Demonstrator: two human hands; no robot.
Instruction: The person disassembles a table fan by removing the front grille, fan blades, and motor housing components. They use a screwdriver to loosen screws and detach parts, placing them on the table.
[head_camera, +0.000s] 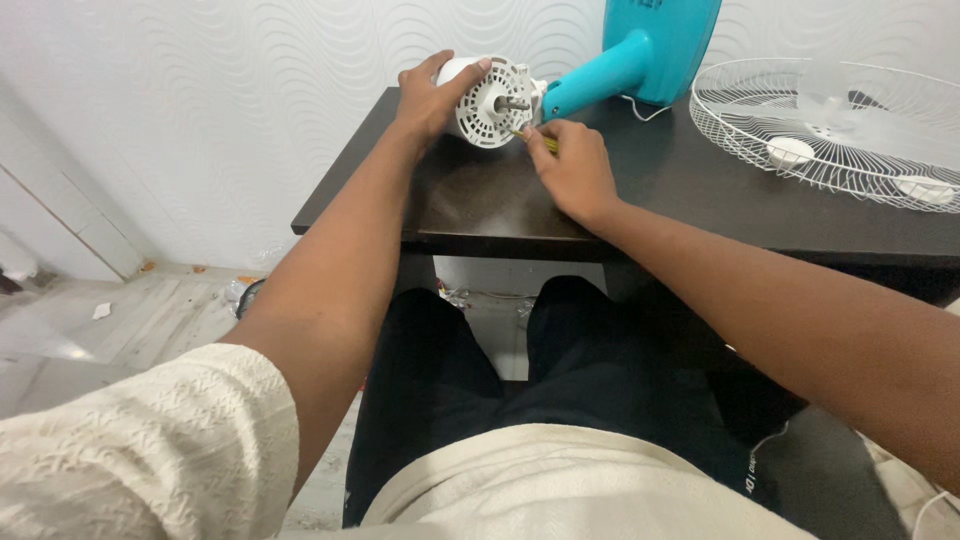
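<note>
While the left hand (432, 97) grips the white fan motor (487, 100) near the table's (480, 205) back left corner, the right hand (570, 165) pinches a yellow-handled screwdriver (537, 138) against its face. The wire fan guard (840, 130) lies toward the right edge, with bare tabletop along the front edge.

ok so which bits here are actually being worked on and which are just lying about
In hand:
left hand on white motor housing
right hand with yellow-handled tool
turquoise fan stand

Lying about:
white wire guard
scraps on the floor
</note>
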